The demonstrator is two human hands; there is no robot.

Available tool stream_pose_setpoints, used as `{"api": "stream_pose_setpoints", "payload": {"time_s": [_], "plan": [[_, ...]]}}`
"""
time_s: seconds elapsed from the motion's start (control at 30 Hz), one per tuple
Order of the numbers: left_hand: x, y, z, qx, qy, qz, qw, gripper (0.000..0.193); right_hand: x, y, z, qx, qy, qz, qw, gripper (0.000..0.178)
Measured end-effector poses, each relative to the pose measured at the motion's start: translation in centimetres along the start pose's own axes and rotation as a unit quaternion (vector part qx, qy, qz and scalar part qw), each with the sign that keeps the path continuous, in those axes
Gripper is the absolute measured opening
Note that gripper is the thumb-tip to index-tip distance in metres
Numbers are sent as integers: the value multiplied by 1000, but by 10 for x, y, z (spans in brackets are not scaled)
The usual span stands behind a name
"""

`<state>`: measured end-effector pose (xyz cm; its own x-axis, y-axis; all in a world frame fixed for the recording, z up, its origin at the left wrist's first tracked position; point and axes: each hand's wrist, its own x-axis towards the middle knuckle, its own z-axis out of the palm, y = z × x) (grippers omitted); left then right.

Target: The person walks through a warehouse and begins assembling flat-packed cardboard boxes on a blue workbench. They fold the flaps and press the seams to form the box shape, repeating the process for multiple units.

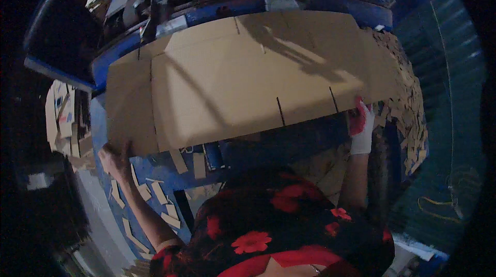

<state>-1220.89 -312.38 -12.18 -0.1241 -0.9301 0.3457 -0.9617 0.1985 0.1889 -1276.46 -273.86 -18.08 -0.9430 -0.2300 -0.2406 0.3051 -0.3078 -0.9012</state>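
Observation:
A wide flat sheet of brown cardboard [222, 70] with several dark slots cut into its edges spans the space before me. My bare left hand [117, 160] grips its near left corner, thumb on top and the other fingers partly hidden. On the near edge at the right, my right hand [362, 124], in a white glove with red on the palm side, holds the sheet beside a slot. Shadows fall across the board.
Behind the sheet stands a blue machine [206, 11] with metal parts. Cardboard scraps [160, 194] lie on the blue surface at left, and a large heap of offcuts [405, 101] piles up at right. More cardboard pieces [67, 117] are stacked far left. A yellow cord [436, 204] hangs at right.

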Motion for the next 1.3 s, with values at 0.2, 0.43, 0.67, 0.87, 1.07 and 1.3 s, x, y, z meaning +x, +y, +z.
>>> {"api": "stream_pose_setpoints", "payload": {"time_s": [0.2, 0.43, 0.67, 0.87, 1.07, 1.3], "plan": [[-21, 49, -6, -589, -8, -53, 806, 35, -59, -26, 56, -312, -62, -318, 893, 45], [-29, 138, 50, -358, -72, 208, 908, 58, -60, 17, 121, -653, -363, -505, 432, 52], [49, 195, 80, -258, 5, 314, 914, 60, 32, 36, 193, -649, -335, -549, 406, 51], [124, 228, 125, -285, 0, 291, 913, 60, 94, 37, 261, -666, -352, -517, 407, 60], [238, 268, 180, -103, 75, 327, 936, 52, 174, 54, 375, -702, -245, -582, 329, 56], [219, 286, 168, -237, 12, 316, 918, 40, 186, 27, 367, -642, -221, -547, 490, 31]]}}
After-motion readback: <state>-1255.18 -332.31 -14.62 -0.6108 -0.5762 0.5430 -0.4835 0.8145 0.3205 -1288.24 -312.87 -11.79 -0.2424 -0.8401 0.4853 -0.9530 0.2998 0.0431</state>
